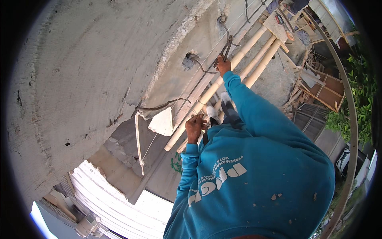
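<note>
My right hand is closed around a bunch of dark bent steel rods beside the concrete wall. One curved rod comes out of a broken hole in the concrete, its end close to my right hand. My left hand is held near my body with the fingers curled in; whatever may be in them is too small to make out. Under both hands run several bamboo poles, with my feet partly seen on or beside them. A taut string passes along the wall edge.
Rough concrete fills the left. Another bent rod sticks out by a pale broken piece. A board with tools lies at the poles' far end. Scrap wood is piled below right; a curved pole crosses the right side.
</note>
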The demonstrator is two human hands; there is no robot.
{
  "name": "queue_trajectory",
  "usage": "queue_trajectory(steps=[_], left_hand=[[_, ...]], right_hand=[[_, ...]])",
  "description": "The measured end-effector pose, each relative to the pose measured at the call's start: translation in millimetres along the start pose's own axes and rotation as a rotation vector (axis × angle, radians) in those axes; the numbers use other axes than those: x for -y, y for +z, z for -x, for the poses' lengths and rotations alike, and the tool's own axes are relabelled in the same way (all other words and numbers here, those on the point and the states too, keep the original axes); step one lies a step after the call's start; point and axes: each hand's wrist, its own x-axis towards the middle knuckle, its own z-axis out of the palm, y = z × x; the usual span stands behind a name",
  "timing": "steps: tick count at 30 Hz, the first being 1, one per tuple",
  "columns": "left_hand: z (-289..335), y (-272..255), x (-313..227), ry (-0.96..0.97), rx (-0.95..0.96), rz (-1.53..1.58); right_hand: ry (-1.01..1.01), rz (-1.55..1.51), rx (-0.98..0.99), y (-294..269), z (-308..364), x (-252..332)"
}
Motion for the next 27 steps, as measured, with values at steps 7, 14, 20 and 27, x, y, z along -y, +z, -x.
queue_trajectory(steps=[7,14,20,27], left_hand=[[0.5,8.4,5.8,-0.029,-0.082,0.059],[-10.7,15.7,6.9,-0.044,-0.119,0.121],[-25.7,12.0,27.5,-0.018,-0.3,0.31],[-52.3,11.2,74.5,0.015,-0.459,0.73]], right_hand=[[0.177,0.102,-0.008,-1.3,-21.2,2.5],[0.162,0.522,-0.114,6.9,-4.9,36.8],[0.11,0.456,0.032,5.4,-5.1,31.7],[0.328,0.49,0.145,-17.3,-47.6,15.8]])
